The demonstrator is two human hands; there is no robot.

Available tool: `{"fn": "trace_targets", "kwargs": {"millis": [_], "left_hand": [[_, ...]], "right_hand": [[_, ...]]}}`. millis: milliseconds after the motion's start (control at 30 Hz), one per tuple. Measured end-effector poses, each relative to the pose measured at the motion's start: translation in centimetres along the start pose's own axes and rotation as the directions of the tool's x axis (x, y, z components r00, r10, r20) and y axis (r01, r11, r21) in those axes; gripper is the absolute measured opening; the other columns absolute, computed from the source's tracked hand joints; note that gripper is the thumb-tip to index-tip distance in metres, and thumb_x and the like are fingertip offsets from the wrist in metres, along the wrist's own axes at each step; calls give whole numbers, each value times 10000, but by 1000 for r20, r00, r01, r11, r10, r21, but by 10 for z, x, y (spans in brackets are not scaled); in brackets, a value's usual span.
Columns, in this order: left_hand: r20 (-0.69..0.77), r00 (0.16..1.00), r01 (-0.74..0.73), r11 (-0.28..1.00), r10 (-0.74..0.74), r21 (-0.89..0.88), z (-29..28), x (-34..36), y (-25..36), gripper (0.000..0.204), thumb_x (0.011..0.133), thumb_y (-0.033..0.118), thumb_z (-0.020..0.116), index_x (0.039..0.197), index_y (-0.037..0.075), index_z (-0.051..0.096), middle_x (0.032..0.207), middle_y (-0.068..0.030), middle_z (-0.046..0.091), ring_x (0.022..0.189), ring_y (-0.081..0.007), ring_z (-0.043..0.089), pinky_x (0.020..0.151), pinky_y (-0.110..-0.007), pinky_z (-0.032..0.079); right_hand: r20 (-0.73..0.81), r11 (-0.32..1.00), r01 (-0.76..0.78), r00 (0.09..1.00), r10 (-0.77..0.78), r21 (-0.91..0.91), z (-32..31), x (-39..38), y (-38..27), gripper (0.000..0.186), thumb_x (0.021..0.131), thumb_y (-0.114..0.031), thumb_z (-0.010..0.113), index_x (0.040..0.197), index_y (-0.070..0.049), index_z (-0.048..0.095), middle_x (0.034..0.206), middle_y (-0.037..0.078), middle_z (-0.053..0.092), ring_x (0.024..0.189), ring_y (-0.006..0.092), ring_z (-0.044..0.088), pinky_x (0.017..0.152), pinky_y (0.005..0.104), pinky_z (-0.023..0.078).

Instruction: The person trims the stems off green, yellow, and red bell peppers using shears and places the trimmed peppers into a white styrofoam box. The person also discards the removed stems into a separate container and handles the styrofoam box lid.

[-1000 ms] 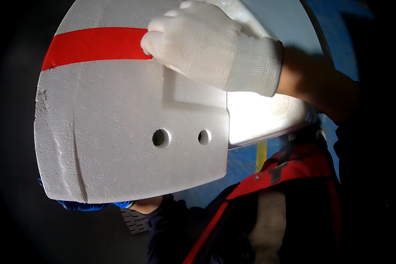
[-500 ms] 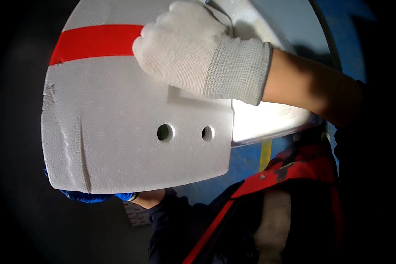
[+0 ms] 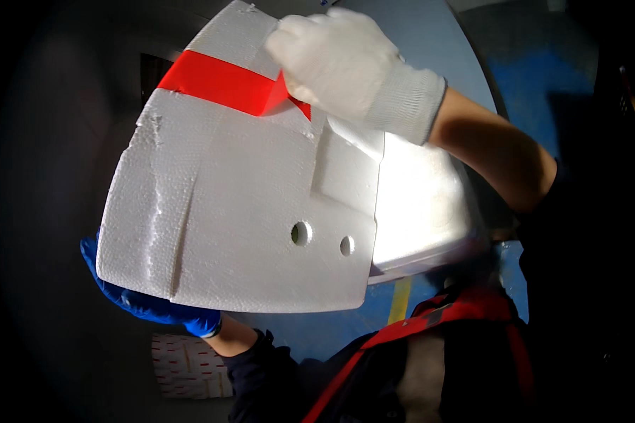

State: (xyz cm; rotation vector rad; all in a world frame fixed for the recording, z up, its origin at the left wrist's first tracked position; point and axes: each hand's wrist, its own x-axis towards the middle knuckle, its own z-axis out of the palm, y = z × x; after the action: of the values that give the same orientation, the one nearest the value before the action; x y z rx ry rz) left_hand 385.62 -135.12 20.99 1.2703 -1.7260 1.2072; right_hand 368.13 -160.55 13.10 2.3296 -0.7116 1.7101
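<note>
A white polystyrene foam block (image 3: 240, 197) fills the middle of the view, tilted, with two round holes and a rectangular recess. Across its upper part runs a wide strip of red tape (image 3: 219, 81), whose right end is lifted and folded off the foam. My right hand (image 3: 339, 63), in a white knit glove, is closed at that loose end, pinching the tape. Under the lower left edge is my left hand (image 3: 155, 307) in a blue glove, holding the block from beneath; its fingers are partly hidden behind the foam.
Behind the block, a brightly lit white foam piece (image 3: 420, 204) shows at right. A large grey-white panel (image 3: 423, 42) stands beyond my right hand. Blue floor (image 3: 331, 328) has a yellow line (image 3: 399, 299). A white sheet with red marks (image 3: 190, 366) lies below my left hand.
The red tape's right end has come up off the foam, with my right hand moving right and slightly up. The block has tilted and shifted right, uncovering the recess.
</note>
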Motion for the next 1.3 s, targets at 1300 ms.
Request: {"fn": "trace_targets", "kwargs": {"millis": [1300], "left_hand": [[23, 945, -328, 945, 327, 16, -30, 81, -63, 738, 873, 552, 585, 1446, 129, 394, 1492, -178, 365, 1370, -367, 366, 1127, -523, 288]], "right_hand": [[-169, 946, -74, 977, 133, 315, 25, 210, 43, 190, 773, -119, 558, 909, 7, 515, 824, 274, 602, 816, 445, 598, 715, 479, 476]]}}
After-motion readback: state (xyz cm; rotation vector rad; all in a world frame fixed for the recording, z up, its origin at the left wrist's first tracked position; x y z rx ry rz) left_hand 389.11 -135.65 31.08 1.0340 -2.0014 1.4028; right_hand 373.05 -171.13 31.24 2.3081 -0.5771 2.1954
